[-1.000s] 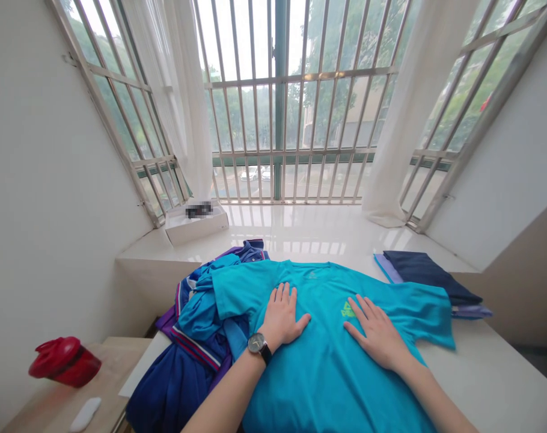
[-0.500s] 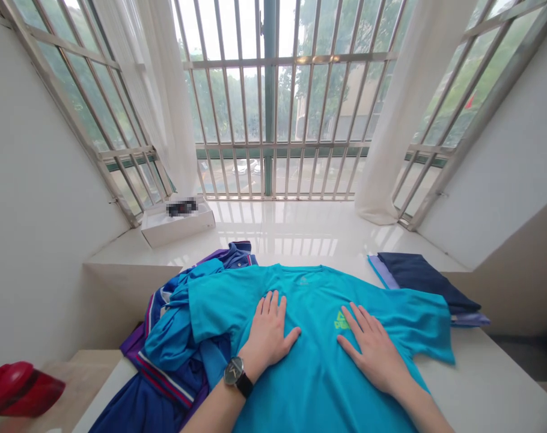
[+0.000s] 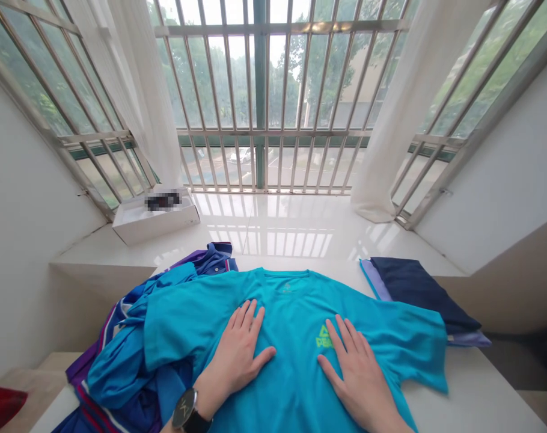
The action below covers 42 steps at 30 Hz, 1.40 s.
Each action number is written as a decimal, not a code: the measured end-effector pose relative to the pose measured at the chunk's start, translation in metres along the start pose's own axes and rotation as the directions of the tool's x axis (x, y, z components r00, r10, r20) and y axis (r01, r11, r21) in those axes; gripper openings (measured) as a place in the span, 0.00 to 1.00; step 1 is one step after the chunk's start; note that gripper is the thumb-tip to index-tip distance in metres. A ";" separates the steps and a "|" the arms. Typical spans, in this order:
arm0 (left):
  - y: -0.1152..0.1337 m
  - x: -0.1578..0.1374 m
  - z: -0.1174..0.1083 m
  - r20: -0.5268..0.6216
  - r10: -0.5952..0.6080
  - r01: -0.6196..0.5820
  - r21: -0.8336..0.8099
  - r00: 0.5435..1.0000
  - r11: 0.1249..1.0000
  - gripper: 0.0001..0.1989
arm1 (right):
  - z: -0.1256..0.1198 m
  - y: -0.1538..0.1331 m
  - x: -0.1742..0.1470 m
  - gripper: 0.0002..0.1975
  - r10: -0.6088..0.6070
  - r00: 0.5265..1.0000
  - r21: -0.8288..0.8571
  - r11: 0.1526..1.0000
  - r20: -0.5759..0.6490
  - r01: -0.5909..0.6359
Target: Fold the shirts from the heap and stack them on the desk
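A turquoise T-shirt (image 3: 291, 373) lies spread face up, its neckline toward the window and a green logo (image 3: 324, 338) on the chest. My left hand (image 3: 237, 349) rests flat on the chest at the left, fingers stretched out; a black watch (image 3: 186, 412) is on that wrist. On the other side, my right hand (image 3: 357, 367) lies flat with fingers spread, partly covering the logo. Both palms touch the cloth and hold nothing. The shirt's lower part runs out of view.
A heap of blue and purple clothes (image 3: 124, 379) lies at the left, partly under the sleeve. Folded garments (image 3: 422, 294), dark navy on top, are stacked at the right. A white box (image 3: 156, 219) stands on the glossy sill (image 3: 273, 231) before the barred window. Something red (image 3: 3, 409) shows at lower left.
The view has turned slightly, so most things sit further left in it. Both hands stay flat on the T-shirt, in nearly the same places on the cloth.
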State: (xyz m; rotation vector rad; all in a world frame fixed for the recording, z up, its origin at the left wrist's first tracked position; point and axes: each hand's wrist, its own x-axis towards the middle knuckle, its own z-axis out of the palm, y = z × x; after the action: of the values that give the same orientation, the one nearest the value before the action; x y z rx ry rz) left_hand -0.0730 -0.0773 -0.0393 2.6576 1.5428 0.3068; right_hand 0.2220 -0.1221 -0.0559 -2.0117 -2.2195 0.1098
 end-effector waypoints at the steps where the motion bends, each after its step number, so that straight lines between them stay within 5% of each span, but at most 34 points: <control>1: -0.001 0.000 0.001 -0.010 0.004 -0.004 0.008 1.000 1.000 0.38 | -0.001 0.000 0.001 0.36 0.004 1.000 0.004 1.000 -0.001 -0.004; 14: -0.003 0.000 0.003 -0.004 -0.003 0.003 -0.046 1.000 0.999 0.36 | -0.004 -0.002 0.003 0.37 0.017 1.000 0.022 1.000 0.015 -0.018; 23: -0.004 0.001 -0.027 -0.149 -0.119 0.041 -0.443 0.982 0.895 0.23 | -0.004 -0.005 0.003 0.36 0.004 1.000 0.006 1.000 -0.006 -0.004; 29: 0.006 -0.080 -0.079 -0.234 -0.265 0.088 -0.572 0.935 0.816 0.18 | 0.001 -0.004 0.003 0.37 -0.003 1.000 -0.016 1.000 -0.016 0.003; 35: -0.005 -0.189 -0.082 0.036 -0.486 0.386 -0.658 0.873 0.646 0.19 | 0.010 0.002 0.004 0.37 -0.016 0.999 -0.039 0.999 -0.038 0.015; 39: 0.004 -0.203 -0.067 0.161 -0.454 0.458 -0.569 0.876 0.683 0.22 | 0.015 0.003 0.009 0.36 -0.016 0.998 -0.027 1.000 -0.059 0.015; 42: 0.017 -0.194 -0.065 0.203 -0.518 0.552 -0.420 0.831 0.720 0.18 | 0.006 0.005 0.011 0.35 -0.043 0.993 0.066 0.997 -0.114 0.051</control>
State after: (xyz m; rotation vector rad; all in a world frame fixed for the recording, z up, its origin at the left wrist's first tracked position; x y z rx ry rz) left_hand -0.1645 -0.2572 -0.0014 1.7477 1.8450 0.4636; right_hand 0.2247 -0.1106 -0.0623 -1.8804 -2.1622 0.0646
